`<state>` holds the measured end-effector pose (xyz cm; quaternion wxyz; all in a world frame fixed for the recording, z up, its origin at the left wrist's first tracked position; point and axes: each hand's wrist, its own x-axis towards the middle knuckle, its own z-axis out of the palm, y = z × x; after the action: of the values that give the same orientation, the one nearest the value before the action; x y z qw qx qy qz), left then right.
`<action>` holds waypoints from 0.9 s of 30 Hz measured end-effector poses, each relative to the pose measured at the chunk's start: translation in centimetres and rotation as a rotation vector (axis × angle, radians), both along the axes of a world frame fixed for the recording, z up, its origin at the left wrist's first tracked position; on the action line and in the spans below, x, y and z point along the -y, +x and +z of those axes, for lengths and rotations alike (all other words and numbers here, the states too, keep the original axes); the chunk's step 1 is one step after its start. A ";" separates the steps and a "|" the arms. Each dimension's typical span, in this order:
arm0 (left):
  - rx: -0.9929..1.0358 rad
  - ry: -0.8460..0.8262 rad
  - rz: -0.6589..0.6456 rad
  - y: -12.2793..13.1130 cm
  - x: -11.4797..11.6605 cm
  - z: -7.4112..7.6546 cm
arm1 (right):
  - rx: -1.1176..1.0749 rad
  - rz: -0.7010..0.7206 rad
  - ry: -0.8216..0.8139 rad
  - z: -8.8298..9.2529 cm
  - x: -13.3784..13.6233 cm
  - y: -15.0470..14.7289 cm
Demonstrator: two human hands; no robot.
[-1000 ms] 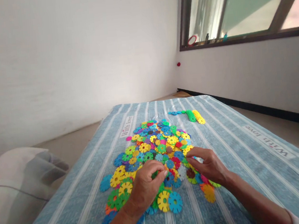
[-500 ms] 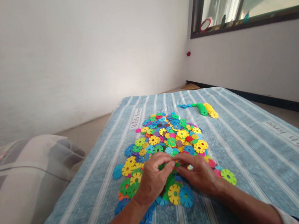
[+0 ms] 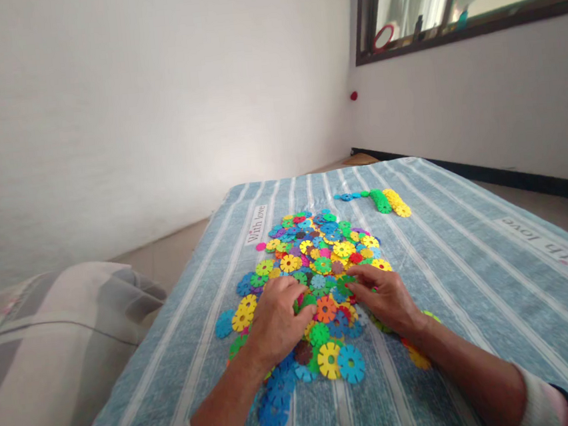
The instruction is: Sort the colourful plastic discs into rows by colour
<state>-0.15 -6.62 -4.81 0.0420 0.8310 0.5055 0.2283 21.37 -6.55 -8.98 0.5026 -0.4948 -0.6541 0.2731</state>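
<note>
A heap of flat, flower-shaped plastic discs in many colours lies on the blue striped bed cover. My left hand rests on the near part of the heap with its fingers curled, pinching a green disc. My right hand lies just to its right, its fingertips closed on another green disc. The two hands are a little apart, with an orange disc between them. Yellow and blue discs lie just in front of my wrists.
A short chain of joined blue, green and yellow discs lies further back on the cover. A grey pillow sits at the left. White walls stand behind, with a window sill holding small items at the upper right.
My hands were together in front of me holding green pieces; now they have moved apart and down onto the heap. The view has shifted slightly.
</note>
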 end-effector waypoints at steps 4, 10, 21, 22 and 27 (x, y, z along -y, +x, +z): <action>-0.099 -0.038 -0.003 -0.2 0.3 0.4 | 0.005 0.005 -0.001 -0.2 0.0 -0.1; -0.108 -0.049 -0.045 -0.1 0.4 0.1 | 0.023 0.008 0.024 -0.3 0.1 0.0; -0.024 0.063 -0.141 0.4 0.3 0.1 | 0.026 0.032 0.031 -0.2 0.2 -0.1; 0.006 0.069 -0.148 0.6 0.4 0.2 | 0.019 0.045 0.026 -0.1 0.3 -0.1; 0.199 0.071 -0.125 1.1 1.0 0.5 | 0.027 0.168 -0.014 0.5 1.1 -0.6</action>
<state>0.97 -7.60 -4.30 0.0764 0.8351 0.4378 0.3243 20.72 -7.64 -8.51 0.4656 -0.4452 -0.6981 0.3125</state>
